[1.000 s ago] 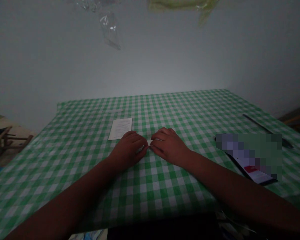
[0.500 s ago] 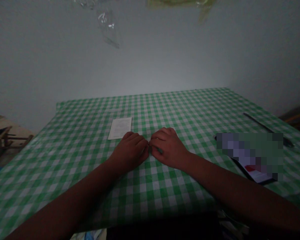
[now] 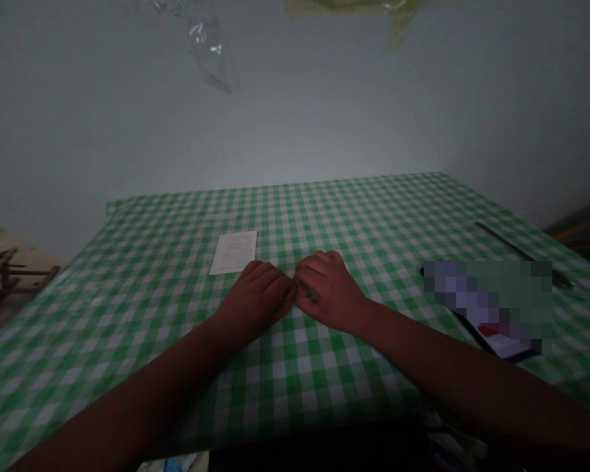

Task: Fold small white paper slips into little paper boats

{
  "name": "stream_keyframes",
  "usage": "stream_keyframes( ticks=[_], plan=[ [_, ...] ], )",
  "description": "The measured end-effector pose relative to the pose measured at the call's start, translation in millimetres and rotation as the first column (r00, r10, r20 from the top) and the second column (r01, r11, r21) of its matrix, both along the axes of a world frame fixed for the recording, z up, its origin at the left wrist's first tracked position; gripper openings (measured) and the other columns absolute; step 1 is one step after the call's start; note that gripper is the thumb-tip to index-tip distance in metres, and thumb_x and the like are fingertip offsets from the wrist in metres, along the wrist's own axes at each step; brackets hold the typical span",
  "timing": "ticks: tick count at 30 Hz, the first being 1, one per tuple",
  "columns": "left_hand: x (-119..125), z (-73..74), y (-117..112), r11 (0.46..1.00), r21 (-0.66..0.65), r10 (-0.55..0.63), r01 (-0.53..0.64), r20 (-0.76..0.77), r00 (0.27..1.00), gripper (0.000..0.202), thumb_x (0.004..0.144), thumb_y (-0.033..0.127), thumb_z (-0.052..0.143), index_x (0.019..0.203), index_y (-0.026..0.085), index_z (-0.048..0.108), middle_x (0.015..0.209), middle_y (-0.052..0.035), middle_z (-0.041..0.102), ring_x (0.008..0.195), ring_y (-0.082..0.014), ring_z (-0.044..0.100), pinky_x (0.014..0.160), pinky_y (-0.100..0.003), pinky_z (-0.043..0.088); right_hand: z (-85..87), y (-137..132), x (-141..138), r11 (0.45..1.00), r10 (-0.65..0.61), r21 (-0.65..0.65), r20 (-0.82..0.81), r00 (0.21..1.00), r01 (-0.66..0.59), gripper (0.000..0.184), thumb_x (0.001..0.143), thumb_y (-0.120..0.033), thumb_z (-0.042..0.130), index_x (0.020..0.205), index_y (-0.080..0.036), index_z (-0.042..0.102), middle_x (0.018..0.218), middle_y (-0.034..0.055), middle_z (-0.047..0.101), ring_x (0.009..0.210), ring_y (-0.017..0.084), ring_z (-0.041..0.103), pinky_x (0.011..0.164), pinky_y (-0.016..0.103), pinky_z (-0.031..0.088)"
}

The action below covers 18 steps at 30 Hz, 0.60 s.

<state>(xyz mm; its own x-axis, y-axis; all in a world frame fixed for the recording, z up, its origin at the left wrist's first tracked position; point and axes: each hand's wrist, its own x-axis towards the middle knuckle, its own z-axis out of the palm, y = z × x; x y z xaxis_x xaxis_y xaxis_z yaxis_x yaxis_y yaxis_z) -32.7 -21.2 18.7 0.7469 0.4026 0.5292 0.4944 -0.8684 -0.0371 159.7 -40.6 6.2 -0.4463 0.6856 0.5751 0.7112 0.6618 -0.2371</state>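
My left hand and my right hand meet over the middle of the checked tablecloth. Both are closed, fingers curled, with the fingertips of one against the other. What they pinch, if anything, is hidden or too small to make out. Just beyond my left hand lies a small sheet of printed paper, flat on the cloth, its near right corner close to the knuckles.
On the right, near my right forearm, a phone lies partly blurred out. Behind it is a thin dark rod-like thing. A pale wall with clear plastic on it rises at the back. Wooden furniture stands left.
My hands have drawn slightly closer, so the fingertips now press together. The whole view has shifted a little; the paper and phone have not moved on the cloth.
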Motion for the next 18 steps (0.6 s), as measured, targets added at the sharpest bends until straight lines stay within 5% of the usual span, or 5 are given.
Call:
stream_keyframes(
  ticks=[13, 18],
  plan=[
    [-8.9, -1.4, 8.2, 0.998, -0.006, 0.055, -0.055, 0.068, 0.996, 0.005, 0.089, 0.013, 0.058, 0.086, 0.016, 0.058, 0.08, -0.0048, 0.066, 0.078, -0.0192, 0.059, 0.076, -0.037, 0.048, -3.8, 24.4, 25.8, 0.978, -0.201, -0.051, 0.003, 0.98, 0.201, 0.004, 0.079, -0.019, 0.055, 0.079, -0.019, 0.058, 0.086, 0.0051, 0.066, 0.088, 0.022, 0.056, 0.081, 0.037, 0.034],
    [-9.4, -1.8, 9.6, 0.998, -0.024, 0.066, -0.065, 0.052, 0.996, 0.005, 0.091, 0.015, 0.056, 0.087, 0.017, 0.059, 0.081, -0.0038, 0.067, 0.078, -0.0184, 0.06, 0.077, -0.037, 0.048, 1.7, 15.4, 18.6, 0.991, -0.127, -0.041, -0.065, 0.99, 0.124, 0.014, 0.08, -0.02, 0.055, 0.092, -0.019, 0.061, 0.096, 0.0061, 0.067, 0.093, 0.023, 0.056, 0.085, 0.039, 0.035]
  ],
)
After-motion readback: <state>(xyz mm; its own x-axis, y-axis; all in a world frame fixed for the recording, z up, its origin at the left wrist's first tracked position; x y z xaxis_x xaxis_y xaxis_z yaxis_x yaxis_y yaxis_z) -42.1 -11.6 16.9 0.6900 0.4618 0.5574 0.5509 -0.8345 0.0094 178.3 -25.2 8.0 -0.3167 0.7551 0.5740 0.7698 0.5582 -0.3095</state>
